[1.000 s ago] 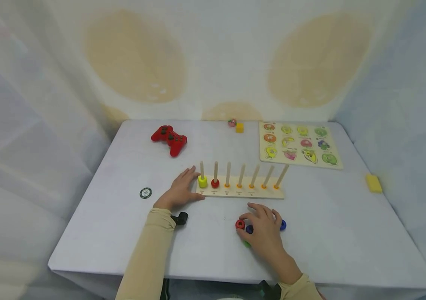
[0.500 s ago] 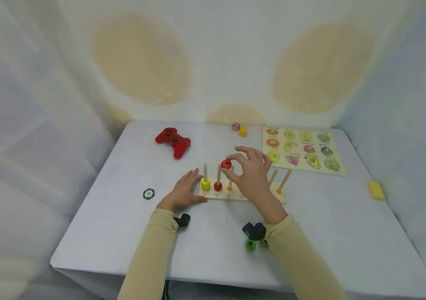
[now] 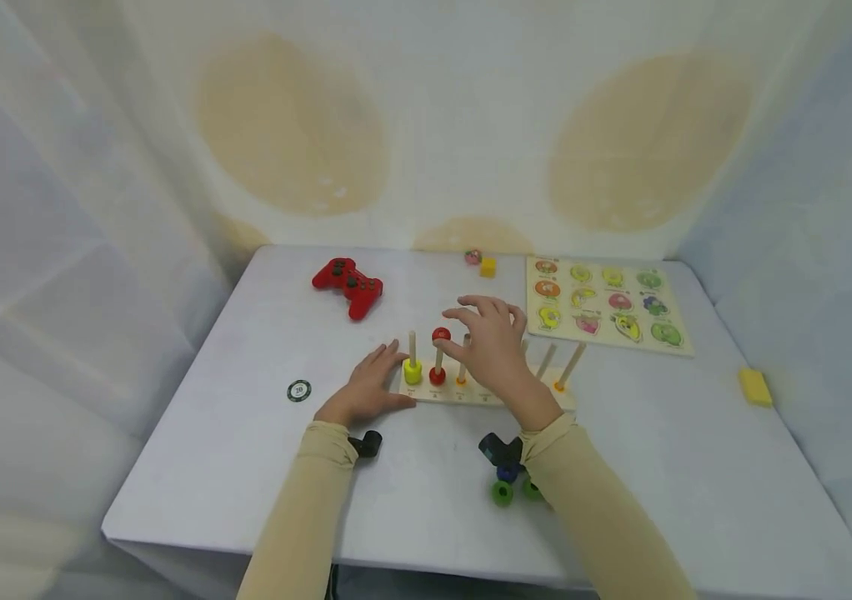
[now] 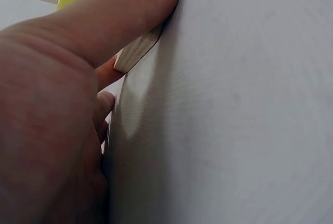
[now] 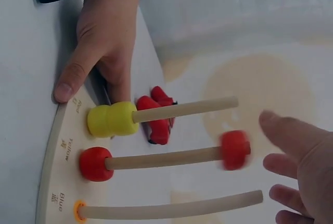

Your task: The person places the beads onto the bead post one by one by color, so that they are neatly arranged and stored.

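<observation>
Left hand: low, gripping the left end of the pegboard between thumb and fingers.
Upper red bead: around the second peg, near its tip; probably light, hard, smooth, best pinched by its sides.
Right hand: raised just beside it, fingers parted, holding nothing.

Red beads, yellow beads (both plain), tan pegs

On table: peg board in middle, my left hand at its left end, my right hand above its pegs; chip farther left; controller behind left; puzzle board behind right; loose beads nearer me
</observation>
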Demonstrator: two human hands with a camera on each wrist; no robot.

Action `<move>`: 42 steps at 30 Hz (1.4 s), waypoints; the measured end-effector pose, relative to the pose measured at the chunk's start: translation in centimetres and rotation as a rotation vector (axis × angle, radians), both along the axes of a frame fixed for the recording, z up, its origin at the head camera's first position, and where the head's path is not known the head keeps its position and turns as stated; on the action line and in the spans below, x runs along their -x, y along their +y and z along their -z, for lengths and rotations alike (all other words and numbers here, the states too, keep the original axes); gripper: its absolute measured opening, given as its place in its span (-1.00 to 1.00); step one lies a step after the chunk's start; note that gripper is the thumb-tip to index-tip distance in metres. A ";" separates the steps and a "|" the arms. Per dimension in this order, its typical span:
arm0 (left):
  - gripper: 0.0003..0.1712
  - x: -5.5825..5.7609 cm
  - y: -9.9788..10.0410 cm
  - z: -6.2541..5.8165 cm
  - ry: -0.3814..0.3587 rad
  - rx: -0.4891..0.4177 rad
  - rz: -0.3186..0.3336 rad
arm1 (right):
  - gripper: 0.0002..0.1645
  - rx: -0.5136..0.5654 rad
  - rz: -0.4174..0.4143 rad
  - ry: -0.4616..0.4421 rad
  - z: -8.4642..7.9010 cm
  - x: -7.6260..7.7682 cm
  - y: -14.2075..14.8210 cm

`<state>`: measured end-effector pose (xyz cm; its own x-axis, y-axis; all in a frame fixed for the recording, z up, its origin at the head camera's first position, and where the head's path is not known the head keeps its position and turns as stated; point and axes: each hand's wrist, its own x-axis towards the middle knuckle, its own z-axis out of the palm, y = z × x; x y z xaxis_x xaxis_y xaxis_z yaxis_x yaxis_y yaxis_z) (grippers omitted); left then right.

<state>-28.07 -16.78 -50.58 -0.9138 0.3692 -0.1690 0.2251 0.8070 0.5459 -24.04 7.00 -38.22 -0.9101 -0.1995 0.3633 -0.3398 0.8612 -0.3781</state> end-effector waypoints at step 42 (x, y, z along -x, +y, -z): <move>0.03 0.5 -0.1 -0.3 -0.010 0.010 0.022 | -0.60 0.116 -0.100 -0.271 12.3 -10.9 13.0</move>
<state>-28.62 -16.83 -50.27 -0.9037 0.3875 -0.1822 0.2373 0.8075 0.5401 -13.13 20.04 -50.55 -0.9549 -0.2643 0.1354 -0.2937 0.7741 -0.5608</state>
